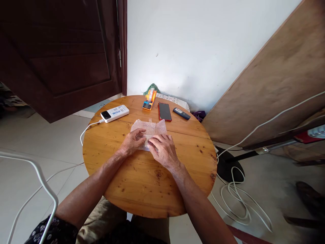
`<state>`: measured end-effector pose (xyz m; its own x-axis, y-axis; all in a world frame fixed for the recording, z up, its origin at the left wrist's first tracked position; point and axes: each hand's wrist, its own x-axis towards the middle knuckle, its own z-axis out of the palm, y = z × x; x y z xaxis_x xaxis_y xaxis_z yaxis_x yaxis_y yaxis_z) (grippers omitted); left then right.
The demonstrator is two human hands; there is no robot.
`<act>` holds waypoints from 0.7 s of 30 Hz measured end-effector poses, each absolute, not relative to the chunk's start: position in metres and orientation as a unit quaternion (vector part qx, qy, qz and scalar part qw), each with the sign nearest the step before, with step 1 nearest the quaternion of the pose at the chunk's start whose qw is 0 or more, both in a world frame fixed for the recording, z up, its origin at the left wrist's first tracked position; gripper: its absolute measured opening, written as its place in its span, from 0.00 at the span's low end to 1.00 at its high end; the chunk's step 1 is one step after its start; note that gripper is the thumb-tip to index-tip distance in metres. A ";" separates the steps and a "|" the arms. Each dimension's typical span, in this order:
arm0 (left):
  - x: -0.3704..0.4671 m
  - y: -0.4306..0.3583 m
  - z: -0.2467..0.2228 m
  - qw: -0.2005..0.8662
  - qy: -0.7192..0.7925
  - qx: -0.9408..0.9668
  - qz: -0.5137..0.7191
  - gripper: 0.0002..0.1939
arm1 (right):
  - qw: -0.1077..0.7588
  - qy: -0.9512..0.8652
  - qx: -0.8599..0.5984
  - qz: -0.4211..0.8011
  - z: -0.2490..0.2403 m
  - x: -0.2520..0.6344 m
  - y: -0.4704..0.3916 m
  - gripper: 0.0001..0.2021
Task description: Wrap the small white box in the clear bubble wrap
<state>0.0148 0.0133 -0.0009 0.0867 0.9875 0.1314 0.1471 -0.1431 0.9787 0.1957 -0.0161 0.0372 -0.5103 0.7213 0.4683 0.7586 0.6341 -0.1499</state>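
Note:
A sheet of clear bubble wrap [152,128] lies flat on the round wooden table [142,189]. My left hand [132,142] rests on its near left edge, fingers curled over the wrap. Beside it my right hand [165,150] presses on the wrap's near right part, fingertips pinching the edge. What lies under the hands is hidden.
Beyond the wrap sit a white power bank [114,113] with a white cable, an orange tape dispenser [149,100], a red-edged phone [165,111] and a dark small phone [181,113]. White cables [236,196] coil on the floor at right. A wooden board [274,81] leans against the wall.

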 end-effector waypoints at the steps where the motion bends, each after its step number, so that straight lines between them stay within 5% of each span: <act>1: 0.013 0.013 -0.001 0.429 0.490 0.593 0.473 0.21 | 0.247 -0.870 -0.426 -0.030 0.036 0.196 -0.015 0.08; 9: -0.003 0.012 -0.005 0.319 0.577 0.614 0.434 0.19 | 0.239 -0.869 -0.433 0.000 0.035 0.197 -0.015 0.09; 15: -0.014 -0.001 0.016 0.191 0.699 0.629 0.282 0.24 | 0.241 -0.873 -0.424 0.013 0.033 0.195 -0.013 0.08; 21: -0.022 -0.016 0.041 0.216 0.746 0.610 0.154 0.29 | 0.228 -0.880 -0.416 0.014 0.031 0.197 -0.011 0.14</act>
